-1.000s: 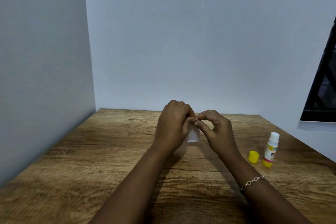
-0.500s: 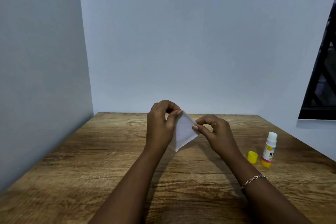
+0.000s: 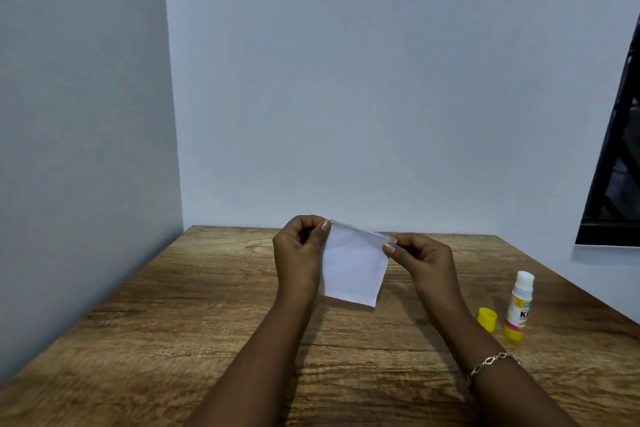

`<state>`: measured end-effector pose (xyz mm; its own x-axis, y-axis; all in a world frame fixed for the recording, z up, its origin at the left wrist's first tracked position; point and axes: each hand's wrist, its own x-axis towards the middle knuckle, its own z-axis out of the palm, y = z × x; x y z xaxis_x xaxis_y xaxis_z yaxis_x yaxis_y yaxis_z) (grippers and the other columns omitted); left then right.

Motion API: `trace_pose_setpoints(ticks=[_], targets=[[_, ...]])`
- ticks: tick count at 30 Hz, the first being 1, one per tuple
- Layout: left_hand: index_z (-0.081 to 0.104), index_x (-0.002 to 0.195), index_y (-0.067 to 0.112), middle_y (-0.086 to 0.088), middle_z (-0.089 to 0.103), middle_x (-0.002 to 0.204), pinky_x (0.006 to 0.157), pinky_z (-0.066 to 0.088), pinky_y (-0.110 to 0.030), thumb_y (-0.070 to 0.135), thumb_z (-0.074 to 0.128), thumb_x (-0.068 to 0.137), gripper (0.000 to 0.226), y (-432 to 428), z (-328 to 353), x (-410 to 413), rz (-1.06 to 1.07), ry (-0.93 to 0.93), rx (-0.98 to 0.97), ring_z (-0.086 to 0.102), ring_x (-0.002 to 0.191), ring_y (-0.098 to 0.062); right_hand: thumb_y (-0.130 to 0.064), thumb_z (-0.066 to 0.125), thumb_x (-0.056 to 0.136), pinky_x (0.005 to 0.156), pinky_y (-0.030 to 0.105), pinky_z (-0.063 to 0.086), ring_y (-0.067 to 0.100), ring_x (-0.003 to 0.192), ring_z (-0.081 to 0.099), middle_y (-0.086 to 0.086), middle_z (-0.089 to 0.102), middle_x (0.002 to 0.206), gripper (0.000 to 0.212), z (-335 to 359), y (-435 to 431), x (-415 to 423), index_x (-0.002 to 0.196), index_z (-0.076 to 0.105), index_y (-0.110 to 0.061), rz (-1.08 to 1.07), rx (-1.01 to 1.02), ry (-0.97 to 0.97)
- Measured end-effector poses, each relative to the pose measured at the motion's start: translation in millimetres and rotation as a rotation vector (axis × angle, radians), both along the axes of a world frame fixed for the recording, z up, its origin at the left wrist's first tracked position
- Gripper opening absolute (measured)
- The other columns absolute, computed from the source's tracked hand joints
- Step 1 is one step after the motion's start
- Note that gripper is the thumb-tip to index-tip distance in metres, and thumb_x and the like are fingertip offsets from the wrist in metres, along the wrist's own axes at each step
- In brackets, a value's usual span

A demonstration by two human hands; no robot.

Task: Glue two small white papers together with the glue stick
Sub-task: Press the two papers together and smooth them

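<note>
A small white paper hangs upright above the wooden table, held by its two top corners. My left hand pinches the top left corner. My right hand pinches the top right corner between thumb and forefinger. I cannot tell whether the paper is one sheet or two lying together. The glue stick stands uncapped on the table at the right, white with a yellow base. Its yellow cap lies just left of it.
Pale walls close the table off at the back and the left. A dark framed panel leans at the right edge of view. A thin chain bracelet sits on my right wrist.
Both hands have risen from the table and drawn apart. The paper, bunched between my fingertips a second ago, is now spread flat and squared between them.
</note>
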<state>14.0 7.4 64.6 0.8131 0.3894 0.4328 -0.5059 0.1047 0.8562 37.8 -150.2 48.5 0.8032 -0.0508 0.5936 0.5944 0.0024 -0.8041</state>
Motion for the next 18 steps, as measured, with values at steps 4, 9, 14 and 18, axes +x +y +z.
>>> trace_pose_setpoints(ticks=[4, 9, 14, 18], targets=[[0.06, 0.073, 0.016, 0.006, 0.06, 0.074, 0.068, 0.043, -0.019, 0.007, 0.064, 0.082, 0.014, 0.9, 0.0, 1.2, 0.131, -0.066, 0.174, 0.057, 0.074, -0.007, 0.002, 0.066, 0.076, 0.066, 0.012, 0.047, 0.001, 0.066, 0.061, 0.002, 0.067, 0.071, 0.018, 1.3, 0.5, -0.8, 0.069, 0.066, -0.014, -0.089, -0.095, -0.046], [0.066, 0.084, 0.012, 0.001, 0.066, 0.082, 0.073, 0.034, -0.019, 0.03, 0.055, 0.078, 0.022, -3.8, -2.0, 2.4, 0.391, -0.315, 0.922, 0.047, 0.085, -0.006, 0.0, 0.069, 0.073, 0.065, 0.009, 0.041, 0.004, 0.075, 0.059, -0.008, 0.064, 0.07, 0.026, 2.5, 3.7, -6.5, 0.064, 0.062, -0.023, -0.213, -0.298, -0.2], [0.066, 0.073, 0.013, -0.001, 0.064, 0.072, 0.069, 0.034, -0.024, 0.032, 0.046, 0.078, 0.028, -7.9, -5.1, 4.6, 0.33, -0.352, 1.105, 0.056, 0.076, -0.019, -0.015, 0.065, 0.073, 0.068, 0.017, 0.042, 0.01, 0.08, 0.058, -0.016, 0.06, 0.068, 0.005, 3.0, 8.2, -8.5, 0.069, 0.067, -0.018, -0.226, -0.423, -0.332], [0.062, 0.069, 0.009, -0.004, 0.062, 0.068, 0.062, 0.028, -0.014, 0.024, 0.05, 0.079, 0.023, -6.5, -3.8, 4.7, 0.292, -0.363, 1.026, 0.046, 0.071, -0.013, -0.014, 0.066, 0.073, 0.068, 0.015, 0.043, 0.011, 0.08, 0.059, -0.015, 0.061, 0.07, 0.004, 4.0, 8.7, -8.8, 0.071, 0.068, -0.015, -0.176, -0.412, -0.309]])
